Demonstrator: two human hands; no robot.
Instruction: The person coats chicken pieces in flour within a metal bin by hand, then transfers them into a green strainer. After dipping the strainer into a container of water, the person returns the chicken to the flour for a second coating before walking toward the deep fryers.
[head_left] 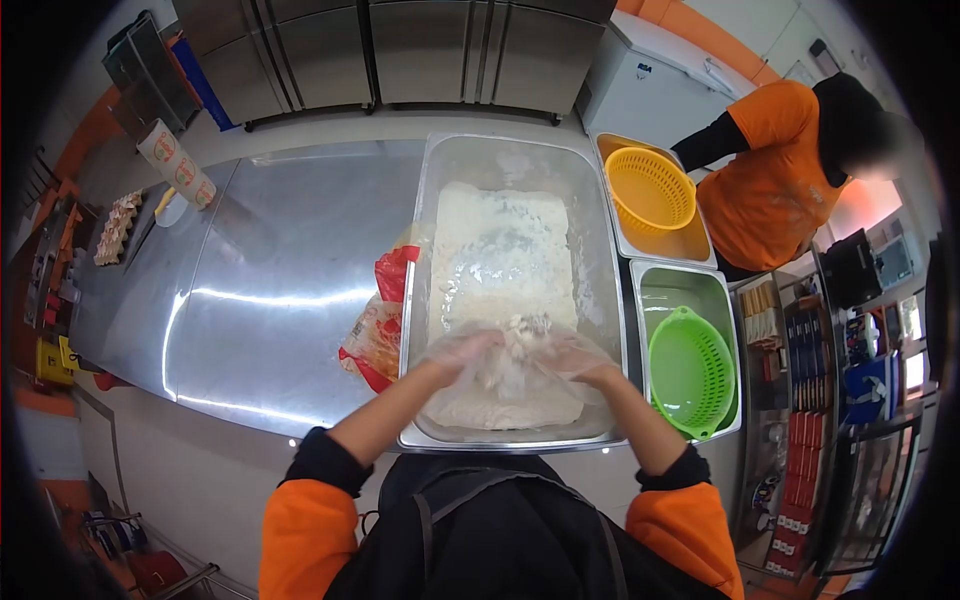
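Observation:
A deep metal tray (418,300) holds a wide layer of white flour (505,250). Both my hands wear clear plastic gloves and are inside its near half. My left hand (467,350) reaches in from the left, its fingers curled inward. Opposite it, my right hand (575,355) curves toward the middle. Between them they cup flour-coated pieces (528,326), with loose white flour below. What the pieces are under the coating cannot be made out, and the gloves blur the fingertips.
Right of the tray, a yellow basket (650,190) and a green basket (692,370) sit in metal pans. A red-and-clear plastic bag (380,330) lies left of it. A paper-wrapped roll (177,165) and an egg tray (119,228) are farther left. A co-worker (775,180) stands at the right.

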